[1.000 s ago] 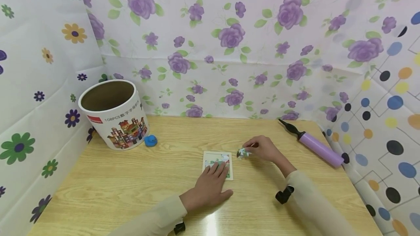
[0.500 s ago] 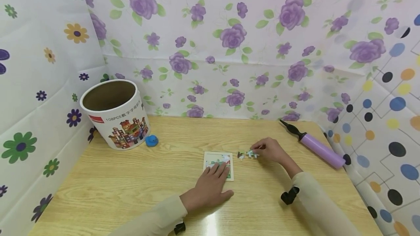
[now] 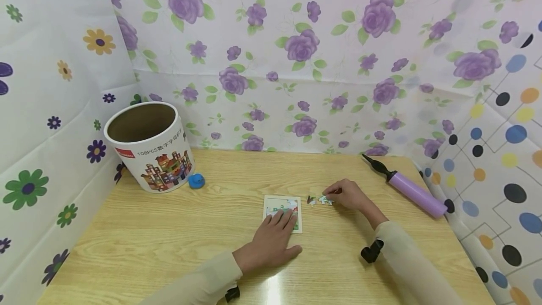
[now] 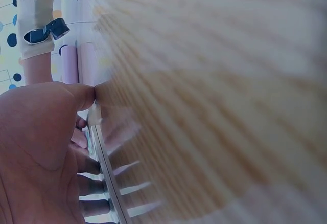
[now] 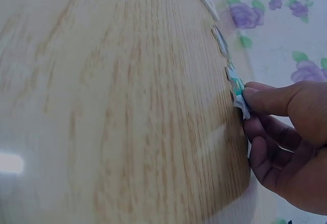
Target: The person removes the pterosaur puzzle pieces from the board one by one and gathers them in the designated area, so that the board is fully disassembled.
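A small picture puzzle board [image 3: 282,204] lies flat on the wooden table [image 3: 169,229]. My left hand [image 3: 282,218] rests on its near half with straight fingers; the left wrist view shows the palm [image 4: 41,147] over the board's edge [image 4: 104,168]. Just right of the board lie two loose puzzle pieces [image 3: 312,200]. My right hand [image 3: 332,195] pinches the right-hand piece [image 3: 325,199] against the table. In the right wrist view the thumb tip and curled fingers [image 5: 265,101] hold this teal-and-white piece [image 5: 238,93], and the other piece [image 5: 220,40] lies beyond it.
An open cardboard tub [image 3: 148,147] printed with buildings stands at the back left, a small blue toy [image 3: 196,181] beside it. A purple hand pump [image 3: 408,187] lies along the table's right edge. Flowered and dotted sheets wall in the table on three sides.
My right hand has drawn back slightly to the right and the pieces now lie spread apart on the table. The left hand and board have stayed put.
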`<state>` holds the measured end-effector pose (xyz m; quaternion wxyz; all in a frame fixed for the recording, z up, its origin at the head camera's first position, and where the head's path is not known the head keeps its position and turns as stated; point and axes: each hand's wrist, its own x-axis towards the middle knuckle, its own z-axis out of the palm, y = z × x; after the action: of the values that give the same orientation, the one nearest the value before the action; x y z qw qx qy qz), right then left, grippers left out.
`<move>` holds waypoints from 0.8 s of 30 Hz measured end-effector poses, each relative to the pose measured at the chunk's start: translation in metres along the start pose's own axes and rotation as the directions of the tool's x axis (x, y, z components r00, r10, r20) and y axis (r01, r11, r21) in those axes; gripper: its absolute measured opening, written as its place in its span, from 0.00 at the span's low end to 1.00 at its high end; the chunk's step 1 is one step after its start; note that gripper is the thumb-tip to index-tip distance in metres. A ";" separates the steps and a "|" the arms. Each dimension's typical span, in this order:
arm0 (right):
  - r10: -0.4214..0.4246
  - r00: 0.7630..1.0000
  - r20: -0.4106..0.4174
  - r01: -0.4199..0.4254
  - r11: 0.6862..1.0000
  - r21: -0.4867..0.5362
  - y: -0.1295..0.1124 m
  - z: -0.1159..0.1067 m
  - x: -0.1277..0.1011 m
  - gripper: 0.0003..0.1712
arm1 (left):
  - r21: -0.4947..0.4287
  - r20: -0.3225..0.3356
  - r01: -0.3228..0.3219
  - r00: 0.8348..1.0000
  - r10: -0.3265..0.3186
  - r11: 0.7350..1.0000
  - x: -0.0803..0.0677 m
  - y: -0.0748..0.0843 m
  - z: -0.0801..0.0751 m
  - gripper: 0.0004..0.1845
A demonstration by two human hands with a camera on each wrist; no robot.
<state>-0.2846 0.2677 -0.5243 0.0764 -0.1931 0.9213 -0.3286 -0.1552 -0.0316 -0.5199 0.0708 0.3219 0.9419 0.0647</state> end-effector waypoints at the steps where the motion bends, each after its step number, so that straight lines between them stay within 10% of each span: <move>1: 0.000 1.000 0.000 0.000 1.000 -0.003 0.000 0.000 0.000 0.07 | 0.001 -0.001 -0.002 1.000 0.002 1.000 0.000 0.000 0.000 0.44; 24: -0.033 0.999 -0.028 0.033 0.999 -0.007 -0.025 0.003 0.004 0.12 | -0.006 0.000 -0.003 1.000 0.003 1.000 0.001 -0.001 0.002 0.44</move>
<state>-0.2794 0.2463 -0.5107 0.0576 -0.2039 0.9201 -0.3295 -0.1560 -0.0316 -0.5221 0.0715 0.3231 0.9412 0.0676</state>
